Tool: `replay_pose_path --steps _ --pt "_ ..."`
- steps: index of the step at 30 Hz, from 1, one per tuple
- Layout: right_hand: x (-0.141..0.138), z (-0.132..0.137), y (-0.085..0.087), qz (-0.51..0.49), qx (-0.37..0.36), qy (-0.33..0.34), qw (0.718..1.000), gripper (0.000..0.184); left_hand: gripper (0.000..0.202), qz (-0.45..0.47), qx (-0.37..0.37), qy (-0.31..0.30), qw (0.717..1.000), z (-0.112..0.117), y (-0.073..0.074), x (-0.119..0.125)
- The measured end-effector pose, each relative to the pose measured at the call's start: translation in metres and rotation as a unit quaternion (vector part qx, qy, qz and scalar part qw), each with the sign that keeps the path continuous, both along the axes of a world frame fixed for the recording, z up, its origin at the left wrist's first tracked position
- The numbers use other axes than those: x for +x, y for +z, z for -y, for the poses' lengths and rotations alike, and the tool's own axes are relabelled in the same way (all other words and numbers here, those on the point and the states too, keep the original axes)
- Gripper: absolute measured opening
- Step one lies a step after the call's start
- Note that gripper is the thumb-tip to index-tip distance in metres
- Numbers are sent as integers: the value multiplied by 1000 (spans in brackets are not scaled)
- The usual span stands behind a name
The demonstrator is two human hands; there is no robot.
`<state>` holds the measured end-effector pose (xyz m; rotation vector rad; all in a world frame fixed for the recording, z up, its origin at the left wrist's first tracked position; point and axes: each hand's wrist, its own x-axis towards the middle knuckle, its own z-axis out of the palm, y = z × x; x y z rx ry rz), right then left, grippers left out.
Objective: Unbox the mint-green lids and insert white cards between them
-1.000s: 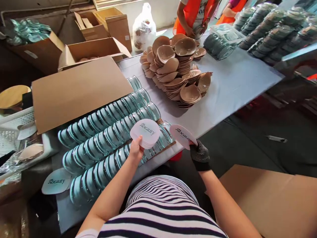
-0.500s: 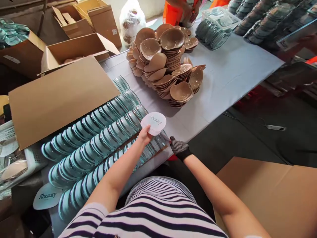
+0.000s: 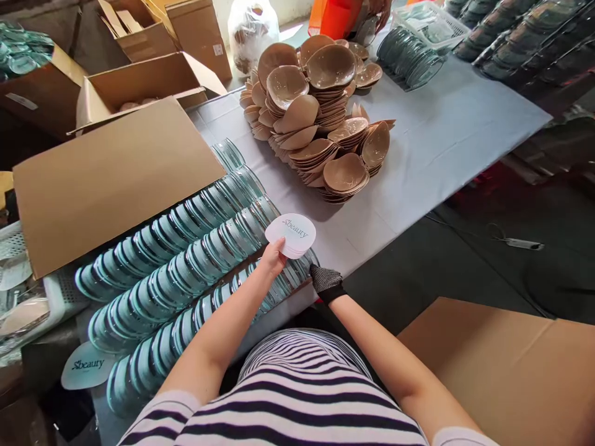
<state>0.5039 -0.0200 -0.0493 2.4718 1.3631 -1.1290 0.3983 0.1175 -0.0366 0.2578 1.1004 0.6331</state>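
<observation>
My bare left hand point(image 3: 274, 255) pinches a small stack of white oval cards point(image 3: 292, 236) printed "beauty", thumb on the top face. Just right of it, my gloved right hand point(image 3: 325, 280) is at the near end of the front row of clear plastic cases point(image 3: 283, 282). Its fingers are bent against the end case; whether they grip it is hidden. More rows of clear cases point(image 3: 181, 263) lie side by side on the table, with pale inserts showing between them. Another printed card point(image 3: 87, 365) lies at the lower left end of the rows.
Stacked brown cups point(image 3: 325, 124) stand beyond the rows on the grey-covered table point(image 3: 446, 136). A cardboard flap point(image 3: 116, 186) covers the left side. Open boxes point(image 3: 134, 83) stand behind. A white basket point(image 3: 432, 28) and another person's hand point(image 3: 382, 11) are at the far side.
My right hand has moved slightly left, closer to the end of the front row. My left hand holds the cards in nearly the same place. The view has shifted a little.
</observation>
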Motion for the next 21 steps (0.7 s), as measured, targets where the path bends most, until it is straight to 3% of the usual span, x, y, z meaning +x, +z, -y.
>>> replay_pose_path --steps 5,8,10,12,15,17,21 --pt "12 -8 -2 -164 20 -31 986 36 30 11 71 16 997 9 -2 4" --pt "22 -14 12 -215 -7 -58 975 40 29 4 100 32 994 15 -3 7" --pt "31 -16 24 -189 -11 -80 979 38 25 -3 107 43 993 17 -1 8" --pt "41 -17 34 -124 80 -118 982 41 23 -7 119 47 992 19 4 7" --pt "46 -18 41 -47 255 -164 952 52 28 -12 148 12 989 27 14 -3" --pt "38 -19 43 -18 332 -129 934 62 35 -22 168 -20 985 35 19 -14" --pt "-1 -21 46 0 442 -56 895 66 41 -54 187 -9 981 48 21 -38"
